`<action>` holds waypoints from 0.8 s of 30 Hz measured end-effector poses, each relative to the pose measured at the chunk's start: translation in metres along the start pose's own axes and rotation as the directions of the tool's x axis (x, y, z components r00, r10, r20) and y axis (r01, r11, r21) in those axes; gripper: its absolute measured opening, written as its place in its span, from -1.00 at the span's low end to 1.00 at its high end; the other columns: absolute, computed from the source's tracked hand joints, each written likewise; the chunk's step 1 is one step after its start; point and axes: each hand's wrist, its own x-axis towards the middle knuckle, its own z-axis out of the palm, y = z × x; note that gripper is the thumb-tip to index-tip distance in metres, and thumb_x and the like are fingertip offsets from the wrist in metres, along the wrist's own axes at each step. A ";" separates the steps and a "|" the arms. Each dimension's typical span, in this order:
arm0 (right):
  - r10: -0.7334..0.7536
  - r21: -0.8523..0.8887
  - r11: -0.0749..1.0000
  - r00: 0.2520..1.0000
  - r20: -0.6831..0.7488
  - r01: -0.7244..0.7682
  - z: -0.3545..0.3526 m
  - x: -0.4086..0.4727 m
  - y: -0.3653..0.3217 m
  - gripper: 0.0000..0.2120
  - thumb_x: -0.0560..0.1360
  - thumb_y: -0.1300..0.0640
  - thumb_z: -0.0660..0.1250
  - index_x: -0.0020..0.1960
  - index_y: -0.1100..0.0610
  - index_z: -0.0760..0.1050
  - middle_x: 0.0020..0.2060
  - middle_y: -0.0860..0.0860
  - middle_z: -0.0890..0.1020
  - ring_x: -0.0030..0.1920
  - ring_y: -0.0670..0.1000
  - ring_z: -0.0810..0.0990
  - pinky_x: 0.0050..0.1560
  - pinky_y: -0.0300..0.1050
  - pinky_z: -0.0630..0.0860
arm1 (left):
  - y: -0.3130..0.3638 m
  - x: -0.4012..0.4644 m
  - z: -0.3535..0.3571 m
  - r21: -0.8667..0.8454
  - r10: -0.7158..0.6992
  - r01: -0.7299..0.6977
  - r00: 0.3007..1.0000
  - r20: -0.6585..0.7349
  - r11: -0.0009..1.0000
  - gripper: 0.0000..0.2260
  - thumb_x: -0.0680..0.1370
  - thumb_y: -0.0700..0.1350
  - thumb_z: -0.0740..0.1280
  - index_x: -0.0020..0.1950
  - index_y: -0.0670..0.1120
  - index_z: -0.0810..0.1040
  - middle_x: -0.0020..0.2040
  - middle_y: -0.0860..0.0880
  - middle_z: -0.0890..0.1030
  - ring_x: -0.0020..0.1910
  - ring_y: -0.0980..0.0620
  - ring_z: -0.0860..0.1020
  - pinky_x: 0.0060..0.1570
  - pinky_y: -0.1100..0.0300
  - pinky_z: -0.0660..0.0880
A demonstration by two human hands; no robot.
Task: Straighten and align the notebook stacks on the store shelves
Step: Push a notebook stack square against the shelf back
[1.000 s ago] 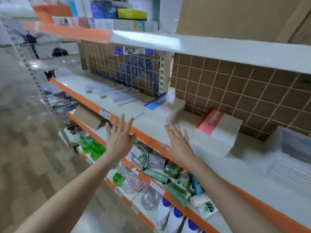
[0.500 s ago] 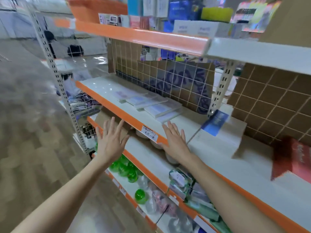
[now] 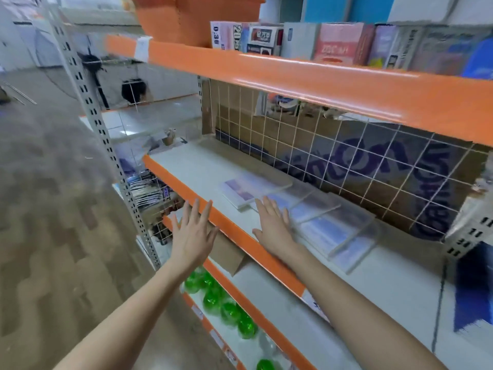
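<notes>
1. The notebooks [image 3: 301, 209] lie flat on the white middle shelf [image 3: 192, 166], a loose, fanned row of pale blue and lilac covers running from the left-hand one near the shelf's centre away to the right, each overlapping the next and none squared with its neighbour. They are blurred, so I cannot read the covers.
2. My right hand [image 3: 273, 225] is over the shelf with its fingers straight and slightly spread, fingertips at the near edge of the notebooks; whether the palm presses on the shelf I cannot tell. This grip holds nothing.
3. My left hand [image 3: 193, 233] is in front of the shelf's orange front edge [image 3: 234, 231], fingers straight and fanned, palm facing the shelving. Its grip is spread wide and holds nothing.
4. Behind the notebooks stands a white wire grid [image 3: 346, 156] with brown cardboard bearing large blue lettering behind it.
5. The shelf above carries an orange plastic tub [image 3: 197, 20] and a row of boxed goods [image 3: 320, 41].
6. On the shelf below, green bottles [image 3: 226, 308] stand in a row near a piece of brown cardboard [image 3: 226, 252].
7. A perforated grey upright [image 3: 106, 145] bounds the shelving at the left, with patterned floor [image 3: 48, 209] beyond it.
</notes>
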 end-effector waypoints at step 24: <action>0.582 -0.272 0.777 0.812 -0.031 -0.567 0.056 0.157 -0.096 -0.38 0.59 0.21 0.12 0.53 0.25 -0.13 0.51 0.30 -0.03 0.52 0.23 -0.07 0.46 0.20 -0.12 | -0.053 0.212 0.062 -0.236 0.612 -0.565 0.745 0.266 0.791 -0.31 0.54 0.05 0.17 0.55 0.02 -0.16 0.56 -0.04 -0.18 0.53 -0.06 -0.17 0.43 -0.13 -0.18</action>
